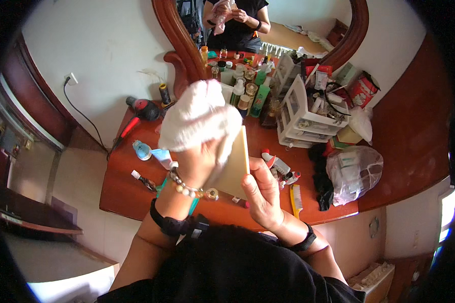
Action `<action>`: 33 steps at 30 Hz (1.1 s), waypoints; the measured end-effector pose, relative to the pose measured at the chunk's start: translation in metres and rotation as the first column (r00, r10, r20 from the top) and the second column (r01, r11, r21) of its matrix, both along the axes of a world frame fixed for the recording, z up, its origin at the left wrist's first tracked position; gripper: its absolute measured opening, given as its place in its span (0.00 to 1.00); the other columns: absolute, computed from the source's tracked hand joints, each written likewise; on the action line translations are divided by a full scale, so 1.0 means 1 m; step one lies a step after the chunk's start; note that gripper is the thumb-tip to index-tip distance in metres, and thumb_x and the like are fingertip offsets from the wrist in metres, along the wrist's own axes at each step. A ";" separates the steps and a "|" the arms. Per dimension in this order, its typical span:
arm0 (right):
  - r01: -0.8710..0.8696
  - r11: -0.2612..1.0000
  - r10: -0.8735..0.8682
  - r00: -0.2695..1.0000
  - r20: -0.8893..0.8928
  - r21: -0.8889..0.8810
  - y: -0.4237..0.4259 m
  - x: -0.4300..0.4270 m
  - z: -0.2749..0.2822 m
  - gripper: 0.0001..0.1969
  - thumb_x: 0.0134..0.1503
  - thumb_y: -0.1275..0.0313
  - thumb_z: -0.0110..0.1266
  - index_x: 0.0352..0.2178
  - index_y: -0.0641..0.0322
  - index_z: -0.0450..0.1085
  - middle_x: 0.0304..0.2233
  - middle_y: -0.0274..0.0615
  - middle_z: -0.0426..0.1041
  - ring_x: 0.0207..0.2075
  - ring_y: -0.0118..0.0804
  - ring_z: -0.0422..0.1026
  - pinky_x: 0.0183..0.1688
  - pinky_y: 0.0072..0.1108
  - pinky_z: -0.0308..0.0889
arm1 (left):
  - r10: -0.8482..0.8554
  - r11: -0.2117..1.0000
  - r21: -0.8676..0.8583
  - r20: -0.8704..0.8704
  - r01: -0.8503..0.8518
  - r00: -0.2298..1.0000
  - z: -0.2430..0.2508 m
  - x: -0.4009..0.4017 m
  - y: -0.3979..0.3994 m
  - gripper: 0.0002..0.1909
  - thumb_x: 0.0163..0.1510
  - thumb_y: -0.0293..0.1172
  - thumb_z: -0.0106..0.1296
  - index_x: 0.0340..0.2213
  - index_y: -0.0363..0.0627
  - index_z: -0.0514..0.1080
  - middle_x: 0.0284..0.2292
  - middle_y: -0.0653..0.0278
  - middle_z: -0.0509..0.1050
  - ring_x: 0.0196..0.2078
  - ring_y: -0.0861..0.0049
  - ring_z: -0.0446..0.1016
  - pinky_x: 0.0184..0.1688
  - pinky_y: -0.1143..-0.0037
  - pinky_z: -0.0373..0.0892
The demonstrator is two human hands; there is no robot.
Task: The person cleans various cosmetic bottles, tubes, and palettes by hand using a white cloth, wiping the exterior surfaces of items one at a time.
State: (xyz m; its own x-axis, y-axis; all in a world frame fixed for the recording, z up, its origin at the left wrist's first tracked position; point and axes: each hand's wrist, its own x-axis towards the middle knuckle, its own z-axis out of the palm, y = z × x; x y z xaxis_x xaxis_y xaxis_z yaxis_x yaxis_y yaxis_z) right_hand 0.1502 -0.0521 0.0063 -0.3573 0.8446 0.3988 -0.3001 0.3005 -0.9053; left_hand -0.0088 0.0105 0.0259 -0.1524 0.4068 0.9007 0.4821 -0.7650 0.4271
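My left hand (201, 159) is wrapped in a fluffy white and pink cloth (197, 117), which hides most of its fingers. The cloth lies against a flat, pale yellow-edged panel (233, 170), perhaps a small box or a mirror; its kind I cannot tell. My right hand (263, 189) pinches the panel's right edge between thumb and fingers. The panel stands tilted above the red-brown wooden dressing table (220, 212). Both wrists wear black bands, and a bead bracelet circles the left one.
Bottles, among them a green pump bottle (260, 98), stand behind the hands. A white drawer organizer (311, 117) and a plastic bag (354, 176) are at the right, near a yellow comb (296, 200). A hair dryer (142, 110) and blue bottle (141, 150) lie left. A wood-framed mirror (163, 22) rises behind.
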 end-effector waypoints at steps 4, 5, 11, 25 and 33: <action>0.175 0.977 -0.161 0.980 0.115 -0.124 0.007 0.004 0.001 0.14 0.64 0.65 0.39 0.43 0.66 0.64 0.34 0.34 0.70 0.36 0.23 0.67 0.40 0.17 0.64 | -0.115 0.880 -0.278 0.662 0.385 0.741 0.002 -0.013 0.005 0.13 0.51 0.26 0.54 0.40 0.38 0.71 0.33 0.63 0.75 0.32 0.77 0.74 0.38 0.78 0.70; 0.177 0.955 -0.168 0.984 0.057 -0.238 0.012 0.007 -0.001 0.15 0.64 0.64 0.39 0.44 0.65 0.63 0.34 0.35 0.70 0.37 0.24 0.67 0.42 0.18 0.64 | 0.021 0.768 -0.455 0.722 0.451 0.691 -0.012 -0.027 0.011 0.20 0.55 0.38 0.52 0.45 0.40 0.67 0.39 0.60 0.73 0.39 0.73 0.72 0.45 0.74 0.69; 0.322 0.936 -0.315 0.946 0.072 -0.144 0.042 -0.016 -0.006 0.11 0.63 0.70 0.40 0.44 0.64 0.61 0.37 0.34 0.67 0.37 0.22 0.63 0.43 0.15 0.60 | -0.506 0.236 -0.015 0.852 0.972 0.137 -0.036 -0.007 -0.008 0.34 0.56 0.56 0.39 0.54 0.41 0.54 0.53 0.56 0.60 0.55 0.69 0.60 0.58 0.69 0.58; -0.026 0.941 -0.097 0.934 0.345 0.336 0.016 -0.036 -0.027 0.44 0.56 0.53 0.41 0.60 0.78 0.33 0.61 0.73 0.34 0.64 0.62 0.33 0.63 0.40 0.33 | -0.504 0.514 -0.172 0.731 0.840 0.459 -0.066 0.012 -0.005 0.26 0.62 0.38 0.36 0.59 0.43 0.47 0.55 0.64 0.55 0.53 0.77 0.59 0.56 0.75 0.59; 0.011 0.826 -0.299 0.856 0.422 0.563 0.034 -0.032 -0.032 0.43 0.53 0.58 0.47 0.61 0.74 0.37 0.62 0.67 0.35 0.65 0.59 0.34 0.63 0.40 0.33 | -0.452 0.457 -0.132 0.817 0.880 0.357 -0.073 0.027 -0.015 0.26 0.63 0.40 0.33 0.59 0.46 0.47 0.54 0.65 0.56 0.51 0.78 0.60 0.54 0.76 0.60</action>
